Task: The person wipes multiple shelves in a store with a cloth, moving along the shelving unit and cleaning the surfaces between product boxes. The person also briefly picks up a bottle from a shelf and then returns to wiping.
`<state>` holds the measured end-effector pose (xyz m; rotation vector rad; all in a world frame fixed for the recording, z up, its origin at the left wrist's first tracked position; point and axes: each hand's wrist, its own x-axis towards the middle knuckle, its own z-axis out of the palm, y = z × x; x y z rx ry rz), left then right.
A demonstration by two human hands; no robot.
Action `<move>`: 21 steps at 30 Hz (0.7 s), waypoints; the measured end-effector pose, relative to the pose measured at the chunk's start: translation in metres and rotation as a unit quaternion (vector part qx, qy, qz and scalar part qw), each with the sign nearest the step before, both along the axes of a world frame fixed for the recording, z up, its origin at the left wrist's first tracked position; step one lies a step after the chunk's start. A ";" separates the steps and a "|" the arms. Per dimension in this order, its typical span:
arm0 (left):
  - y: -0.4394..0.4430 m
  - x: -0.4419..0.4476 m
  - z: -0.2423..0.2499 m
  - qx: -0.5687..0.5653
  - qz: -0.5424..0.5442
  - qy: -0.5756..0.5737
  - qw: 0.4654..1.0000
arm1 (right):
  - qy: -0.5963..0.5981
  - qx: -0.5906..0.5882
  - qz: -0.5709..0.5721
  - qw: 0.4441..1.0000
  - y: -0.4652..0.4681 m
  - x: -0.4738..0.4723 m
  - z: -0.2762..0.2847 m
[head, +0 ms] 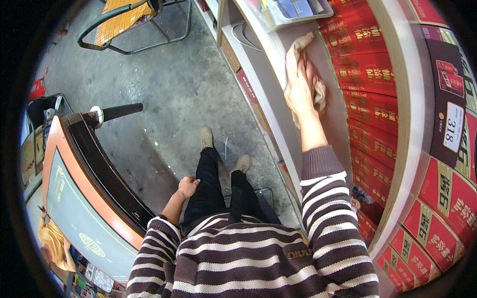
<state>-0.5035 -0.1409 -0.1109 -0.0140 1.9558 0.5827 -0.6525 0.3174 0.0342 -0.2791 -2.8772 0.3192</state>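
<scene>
My right hand (300,89) is stretched out over the shelf board (337,130), pressing a crumpled beige cloth (319,93) against it. Part of the cloth sticks out beyond the fingertips, and the palm hides some of it. A row of red printed boxes (369,74) stands along the board, just to the right of the cloth. My left hand (189,186) hangs low beside my dark trousers, its fingers curled in with nothing visible in them.
A clear plastic bin (305,18) with packets sits farther along the shelf. More red boxes (436,219) fill the upper shelf. At left stands a mahjong table (82,212), with a person (56,238) beyond it. A metal-framed chair (121,20) stands on the concrete floor (179,85).
</scene>
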 end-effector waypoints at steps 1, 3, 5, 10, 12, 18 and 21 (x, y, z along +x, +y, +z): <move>0.007 -0.006 0.006 -0.002 -0.001 -0.001 1.000 | -0.037 -0.004 0.008 0.999 0.002 0.014 0.003; 0.020 -0.019 0.015 -0.004 0.001 -0.001 1.000 | -0.108 -0.010 0.027 0.994 0.010 0.045 -0.001; 0.022 -0.021 0.013 0.012 0.030 -0.006 0.999 | -0.152 -0.072 0.052 0.984 0.008 0.076 0.010; 0.025 -0.025 0.023 -0.026 -0.008 0.004 1.000 | -0.229 -0.069 0.027 0.971 0.023 0.195 0.023; 0.018 -0.020 0.018 -0.035 -0.020 0.009 0.999 | -0.287 -0.042 -0.022 0.957 0.051 0.235 0.030; 0.005 -0.001 0.018 -0.038 0.016 0.004 0.999 | -0.249 0.011 -0.050 0.967 0.086 0.204 0.070; 0.005 0.000 0.021 -0.047 -0.020 -0.013 0.999 | -0.129 0.023 -0.059 0.990 0.094 0.147 0.047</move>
